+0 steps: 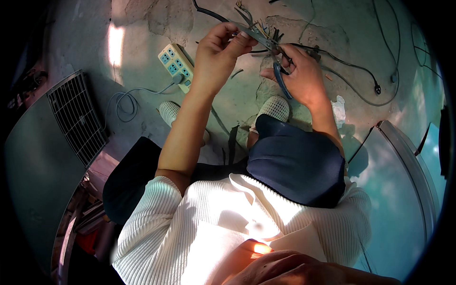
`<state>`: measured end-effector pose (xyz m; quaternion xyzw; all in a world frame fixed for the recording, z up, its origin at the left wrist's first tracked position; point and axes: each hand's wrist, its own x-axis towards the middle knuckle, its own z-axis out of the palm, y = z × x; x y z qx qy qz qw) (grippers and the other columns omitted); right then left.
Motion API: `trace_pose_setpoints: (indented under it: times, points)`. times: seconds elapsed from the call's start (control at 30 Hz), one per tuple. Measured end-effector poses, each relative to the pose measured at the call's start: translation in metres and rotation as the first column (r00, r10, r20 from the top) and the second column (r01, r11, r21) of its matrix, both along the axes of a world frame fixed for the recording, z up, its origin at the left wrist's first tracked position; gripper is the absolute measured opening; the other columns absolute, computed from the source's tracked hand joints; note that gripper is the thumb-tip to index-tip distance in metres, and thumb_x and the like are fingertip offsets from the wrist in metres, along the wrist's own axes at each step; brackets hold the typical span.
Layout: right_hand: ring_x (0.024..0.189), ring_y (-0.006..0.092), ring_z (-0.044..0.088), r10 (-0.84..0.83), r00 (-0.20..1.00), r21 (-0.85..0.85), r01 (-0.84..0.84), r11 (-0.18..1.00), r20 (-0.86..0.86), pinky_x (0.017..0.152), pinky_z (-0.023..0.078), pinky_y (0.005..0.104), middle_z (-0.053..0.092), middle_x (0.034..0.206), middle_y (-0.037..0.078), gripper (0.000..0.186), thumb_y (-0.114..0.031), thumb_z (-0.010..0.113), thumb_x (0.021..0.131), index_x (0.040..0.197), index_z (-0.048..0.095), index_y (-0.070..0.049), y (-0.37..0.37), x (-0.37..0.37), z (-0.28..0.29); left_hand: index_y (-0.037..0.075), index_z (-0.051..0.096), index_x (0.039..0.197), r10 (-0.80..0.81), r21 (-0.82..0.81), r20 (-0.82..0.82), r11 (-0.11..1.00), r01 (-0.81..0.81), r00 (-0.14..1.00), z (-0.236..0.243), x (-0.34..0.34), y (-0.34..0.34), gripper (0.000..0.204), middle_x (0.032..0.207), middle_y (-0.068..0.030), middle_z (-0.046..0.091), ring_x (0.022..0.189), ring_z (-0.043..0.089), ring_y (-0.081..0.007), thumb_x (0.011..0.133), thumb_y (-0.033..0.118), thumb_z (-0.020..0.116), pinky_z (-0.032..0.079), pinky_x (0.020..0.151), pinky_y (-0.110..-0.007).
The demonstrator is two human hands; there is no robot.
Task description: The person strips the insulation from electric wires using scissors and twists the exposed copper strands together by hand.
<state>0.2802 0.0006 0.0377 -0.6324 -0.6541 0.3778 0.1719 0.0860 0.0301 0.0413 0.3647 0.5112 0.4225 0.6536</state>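
My right hand [304, 76] is wrapped round the dark blue handles of a pair of scissors [281, 81]. The long grey blades point up and left, spread apart, toward my other hand. With thumb and fingers pinched, my left hand [221, 54] holds a black cable [209, 13] beside the blades. Its exact grip point is partly hidden behind the fingers. Thin bare or yellowish wire strands show near the blades, too small to tell apart. Short black cable pieces lie on the floor just beyond.
A cream power strip [175, 64] with blue sockets and a grey plug lies left of my feet. Black cord with a plug [377, 89] and a grey cord curve along the right. A wire grille [77, 116] stands at left, a pale blue panel [389, 180] at right, crumpled white paper [338, 111] near it.
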Motion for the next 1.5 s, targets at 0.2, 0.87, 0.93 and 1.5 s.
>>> trace_pose_setpoints:
  times: [0.2,0.87,0.93,1.5]
  points:
    - [0.062,0.0179,0.053,-0.011,1.000,0.072,0.011,0.997,0.006,0.056,0.045,0.0331,0.050,0.067,0.000,0.062,-0.058,0.082,0.058,0.092,0.064,-0.010,0.001,-0.001,0.001,0.000,0.062,0.102,-0.009,-0.019,-0.027,1.000,0.008,1.000,0.002,0.001,-0.001,0.017,0.097,-0.0081,0.068,0.092,0.068,-0.0183,0.094,0.015,0.061,0.055,0.081,-0.028]
    - [0.057,0.0182,0.052,-0.029,0.996,0.140,0.017,0.990,0.085,0.052,0.044,0.0337,0.049,0.063,0.000,0.060,-0.056,0.084,0.056,0.087,0.063,-0.009,0.001,-0.003,0.000,-0.002,0.064,0.100,0.000,-0.024,-0.058,1.000,-0.001,0.998,0.004,-0.002,0.000,0.018,0.094,-0.0094,0.069,0.090,0.069,-0.0193,0.093,0.014,0.063,0.056,0.079,-0.029]
    - [0.056,0.0182,0.051,-0.031,0.997,0.143,0.020,0.989,0.076,0.051,0.043,0.0336,0.047,0.061,0.000,0.059,-0.055,0.084,0.056,0.085,0.063,-0.008,0.001,-0.004,0.000,-0.003,0.064,0.101,-0.001,-0.026,-0.059,1.000,-0.001,0.998,0.003,-0.003,0.000,0.019,0.095,-0.0097,0.069,0.091,0.069,-0.0198,0.092,0.014,0.063,0.056,0.080,-0.029]
    - [0.057,0.0068,0.037,-0.191,0.869,-0.289,0.058,0.956,-0.456,0.052,0.034,0.0246,0.040,0.058,-0.006,0.046,-0.041,0.085,0.069,0.083,0.062,-0.004,-0.018,-0.010,-0.011,-0.001,0.045,0.081,-0.134,0.255,-0.642,0.891,0.376,0.755,0.004,0.001,-0.001,0.039,0.076,-0.0150,0.051,0.070,0.054,-0.0318,0.088,0.032,0.066,0.043,0.062,-0.039]
